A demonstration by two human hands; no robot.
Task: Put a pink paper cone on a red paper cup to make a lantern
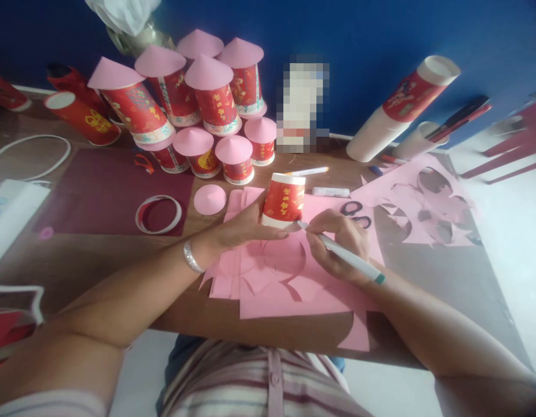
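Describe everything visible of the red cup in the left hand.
The cup looks like paper: red, with gold-coloured characters down its side and plain white bands at top and bottom. It is roughly upright, slightly tilted, above the pink sheets. The left hand grips it from the side and below. A white pen in the right hand has its tip at the lower band; any mark there is too small to tell.

red cup (285, 198), white-banded | white marker (352, 259), slanted | tip at cup's lower edge

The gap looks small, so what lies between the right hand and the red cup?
In the head view, the white pen lies there, tip at the cup.
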